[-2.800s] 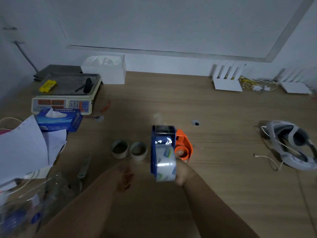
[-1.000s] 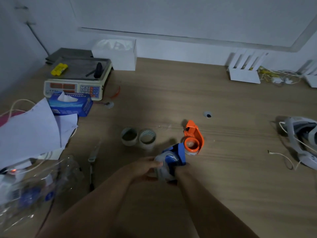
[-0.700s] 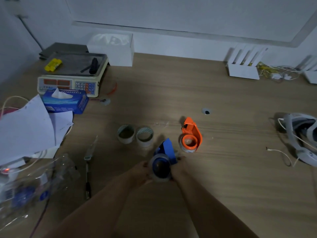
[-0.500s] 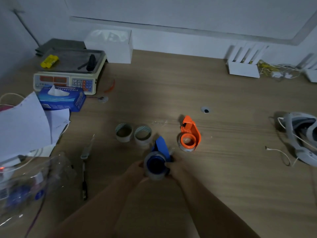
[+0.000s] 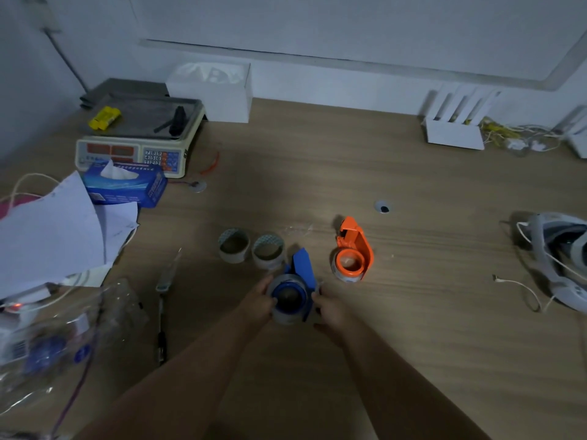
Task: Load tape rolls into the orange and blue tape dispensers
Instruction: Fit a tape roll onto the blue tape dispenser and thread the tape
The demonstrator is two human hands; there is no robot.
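Observation:
The blue tape dispenser (image 5: 303, 265) lies on its side on the wooden desk (image 5: 413, 312), with a clear tape roll (image 5: 287, 314) around its round hub. My left hand (image 5: 257, 301) grips the roll's left side and my right hand (image 5: 330, 308) holds the dispenser's right side. The orange tape dispenser (image 5: 354, 249) lies to the right, a tape roll seated on its hub, untouched. Two empty cardboard tape cores (image 5: 233, 244) (image 5: 268, 250) stand just beyond my left hand.
A weighing scale (image 5: 136, 138), a blue tissue box (image 5: 125, 184) and loose papers (image 5: 54, 230) fill the left. A utility knife (image 5: 166, 274) and a plastic bag (image 5: 57, 338) lie near left. A headset with cable (image 5: 559, 258) sits at right, white routers (image 5: 454, 125) at the back.
The blue dispenser came down from held upright in the air to lying on its side on the desk. Both hands closed around it and its roll.

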